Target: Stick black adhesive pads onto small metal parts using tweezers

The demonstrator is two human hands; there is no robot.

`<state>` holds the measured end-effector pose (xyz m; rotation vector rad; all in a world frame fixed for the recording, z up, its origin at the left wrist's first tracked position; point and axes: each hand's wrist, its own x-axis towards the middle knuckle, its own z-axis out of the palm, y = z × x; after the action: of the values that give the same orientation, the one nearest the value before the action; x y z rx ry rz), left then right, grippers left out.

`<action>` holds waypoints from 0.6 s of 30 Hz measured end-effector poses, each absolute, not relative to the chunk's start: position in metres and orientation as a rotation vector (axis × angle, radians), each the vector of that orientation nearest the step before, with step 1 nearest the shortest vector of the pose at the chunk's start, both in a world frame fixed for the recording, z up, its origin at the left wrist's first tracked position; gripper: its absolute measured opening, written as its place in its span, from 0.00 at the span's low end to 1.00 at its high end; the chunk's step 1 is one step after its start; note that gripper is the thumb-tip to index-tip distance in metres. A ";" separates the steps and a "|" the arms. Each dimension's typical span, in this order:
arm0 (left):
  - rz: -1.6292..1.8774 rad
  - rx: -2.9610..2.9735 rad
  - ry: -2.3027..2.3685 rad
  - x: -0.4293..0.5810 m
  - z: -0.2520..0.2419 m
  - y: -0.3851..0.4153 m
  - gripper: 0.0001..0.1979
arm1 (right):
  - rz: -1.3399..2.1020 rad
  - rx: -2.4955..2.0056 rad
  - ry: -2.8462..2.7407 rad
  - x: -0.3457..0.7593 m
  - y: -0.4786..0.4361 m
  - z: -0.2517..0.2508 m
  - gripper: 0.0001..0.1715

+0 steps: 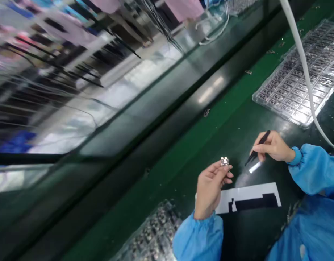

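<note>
Between the thumb and fingers of my left hand [212, 185] is a small shiny metal part [224, 161], held up above the dark green bench. My right hand [272, 146] grips black tweezers [258, 148] like a pen, their tips pointing down and left, apart from the metal part. Beneath my hands lies a white sheet [248, 191] with black stuck on it in a stepped shape. My left wrist covers its left end. What the black pieces are is too small to tell.
A clear compartment tray [297, 98] full of small metal parts sits at the upper right, a white cable [305, 69] crossing it. Another tray [153, 232] of parts stands at the lower left. Loose parts [207, 112] dot the green strip. People in pink work beyond a conveyor.
</note>
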<state>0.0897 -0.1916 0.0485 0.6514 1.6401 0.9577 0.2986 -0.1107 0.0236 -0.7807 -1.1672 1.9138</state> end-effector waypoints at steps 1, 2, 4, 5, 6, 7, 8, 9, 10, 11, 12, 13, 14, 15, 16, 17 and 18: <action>0.969 0.555 1.564 0.105 0.043 -0.206 0.19 | 1.927 -0.789 -1.180 0.296 -0.114 0.023 0.17; 0.968 0.488 1.525 0.117 0.037 -0.218 0.19 | 1.945 -0.802 -1.193 0.294 -0.116 0.021 0.18; 0.980 0.416 1.497 0.134 0.026 -0.231 0.18 | 1.985 -0.831 -1.216 0.289 -0.120 0.017 0.20; 0.987 0.402 1.496 0.139 0.021 -0.234 0.19 | 2.006 -0.844 -1.227 0.288 -0.122 0.014 0.20; 0.990 0.399 1.498 0.141 0.017 -0.236 0.19 | 2.024 -0.856 -1.240 0.286 -0.123 0.011 0.21; 0.992 0.401 1.500 0.142 0.014 -0.236 0.19 | 2.038 -0.869 -1.252 0.285 -0.123 0.008 0.21; 0.994 0.407 1.502 0.143 0.013 -0.236 0.19 | 2.046 -0.881 -1.262 0.285 -0.123 0.006 0.21; 0.996 0.411 1.501 0.142 0.013 -0.235 0.19 | 2.050 -0.892 -1.268 0.284 -0.124 0.004 0.22; 0.996 0.412 1.500 0.142 0.013 -0.235 0.19 | 2.048 -0.901 -1.269 0.284 -0.124 0.002 0.22; 0.995 0.410 1.499 0.142 0.014 -0.234 0.18 | 2.043 -0.908 -1.269 0.283 -0.124 0.001 0.22; 0.995 0.408 1.501 0.142 0.015 -0.234 0.18 | 2.036 -0.912 -1.269 0.283 -0.124 0.001 0.22; 0.997 0.406 1.504 0.143 0.015 -0.234 0.18 | 2.028 -0.913 -1.269 0.282 -0.124 0.001 0.22; 0.998 0.404 1.506 0.143 0.016 -0.234 0.18 | 2.023 -0.914 -1.272 0.282 -0.125 0.001 0.22; 0.998 0.404 1.508 0.144 0.016 -0.234 0.17 | 2.020 -0.917 -1.278 0.282 -0.125 0.001 0.22; 0.997 0.405 1.508 0.144 0.015 -0.234 0.17 | 2.020 -0.921 -1.285 0.281 -0.125 0.002 0.22; 0.997 0.407 1.509 0.145 0.015 -0.234 0.17 | 2.022 -0.926 -1.292 0.281 -0.125 0.002 0.22; 0.995 0.408 1.510 0.145 0.014 -0.234 0.17 | 2.025 -0.930 -1.298 0.281 -0.125 0.003 0.22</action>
<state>0.1447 -0.2341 0.0143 0.4084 1.5103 0.9953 0.2811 -0.1249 0.0029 -0.9301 -1.2978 2.0247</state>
